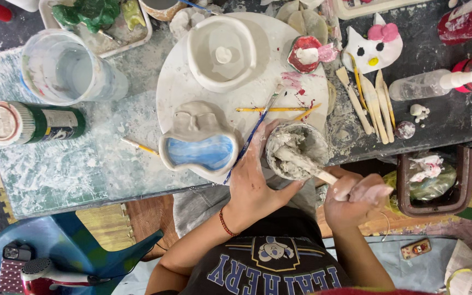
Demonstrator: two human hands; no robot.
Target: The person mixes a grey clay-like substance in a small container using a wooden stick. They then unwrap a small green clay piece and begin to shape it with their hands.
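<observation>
Starting at the far left, a green can (31, 123) lay on its side on the paint-smeared worktop (72, 175), with a clear plastic cup (64, 68) of cloudy water just above it. Across on the round white board (181, 87) sat a clay dish with a blue-painted basin (199, 150), and beyond it a white clay bowl (222, 52). The left hand (255, 183) came next, its fingers wrapped against the side of a small clay-caked cup (296, 150) at the worktop's edge, a thin blue paintbrush (252, 134) tucked along that hand. The right hand (356, 199) had its fingers clamped on a wooden stick (307, 166), whose tip was sunk in the grey paste inside the cup. Further right lay wooden modelling tools (370, 101), a cat-faced clay piece (375, 49) and a spray bottle (430, 84).
</observation>
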